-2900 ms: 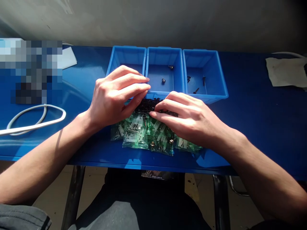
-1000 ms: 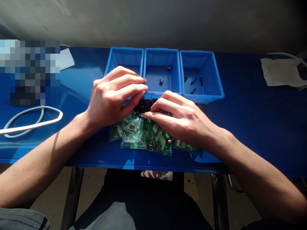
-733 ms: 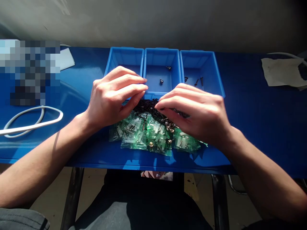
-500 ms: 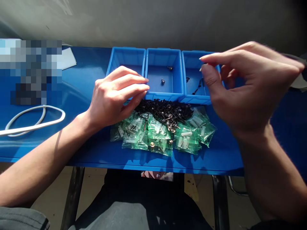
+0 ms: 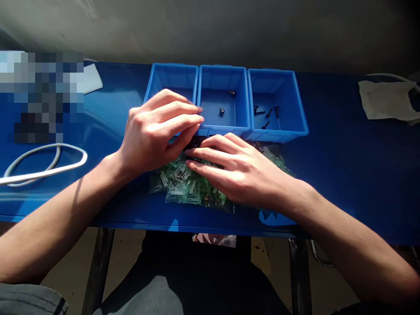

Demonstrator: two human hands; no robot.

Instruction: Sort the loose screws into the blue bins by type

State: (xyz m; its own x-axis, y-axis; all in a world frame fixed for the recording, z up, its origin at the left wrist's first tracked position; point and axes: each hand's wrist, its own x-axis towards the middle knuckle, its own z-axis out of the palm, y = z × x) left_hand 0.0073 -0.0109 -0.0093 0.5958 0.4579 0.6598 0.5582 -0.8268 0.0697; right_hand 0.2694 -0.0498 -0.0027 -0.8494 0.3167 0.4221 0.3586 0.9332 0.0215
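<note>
My left hand [image 5: 157,131] hovers at the front of the left blue bin [image 5: 173,68], fingers stretched toward the middle blue bin [image 5: 225,130]; no object shows in it. My right hand [image 5: 238,168] reaches over the heap of black screws [image 5: 197,142], its thumb and fingers slightly apart at the heap's left side. Most of the heap is hidden beneath it. Green-tinted clear packets [image 5: 183,179] with white plastic plugs and screws lie around the heap. A couple of short screws [image 5: 222,111] sit in the middle bin. Several longer black screws [image 5: 267,118] lie in the right blue bin [image 5: 278,135].
The three bins stand side by side on the blue table [image 5: 337,175], near a grey wall [image 5: 229,30]. A white cable [image 5: 49,173] loops at the left, by a white paper [image 5: 92,78] and a blurred-out area. At the far right lies a beige sheet [image 5: 383,100].
My right hand has moved from above the right bin down and left onto the screw heap. Another black screw shows in the right bin. My left hand has stayed in place.
</note>
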